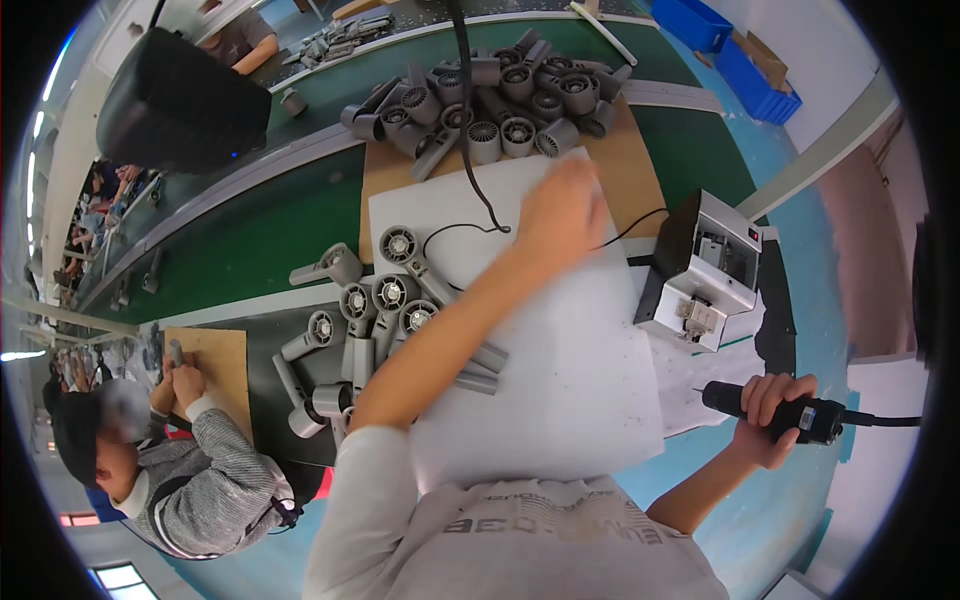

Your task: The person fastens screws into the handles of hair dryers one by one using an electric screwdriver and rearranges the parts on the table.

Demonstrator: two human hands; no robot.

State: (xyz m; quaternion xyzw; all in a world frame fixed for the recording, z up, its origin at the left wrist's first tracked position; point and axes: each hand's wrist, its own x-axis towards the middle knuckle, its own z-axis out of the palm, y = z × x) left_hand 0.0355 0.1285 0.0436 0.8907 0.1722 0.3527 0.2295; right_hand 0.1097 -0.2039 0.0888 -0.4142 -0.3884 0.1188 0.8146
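My right hand [770, 418] is wrapped round a black electric screwdriver [765, 408], held off the right side of the bench with its thin bit pointing left and its cable running right. My left hand [562, 212] reaches across the white foam sheet [570, 370], just short of a heap of grey handheld fans [500, 105]. Motion blurs its fingers, so their grip is unclear. Under and left of my left forearm lie several more grey handheld fans [390, 292], with round open heads and blades showing; the forearm hides some.
A silver and black screw feeder [705, 270] stands at the bench's right. A black cable [466, 120] hangs over the foam. At upper left looms a dark rounded object [180, 105]. At left, a co-worker [190, 480] handles a grey part. Blue bins [750, 75] sit far right.
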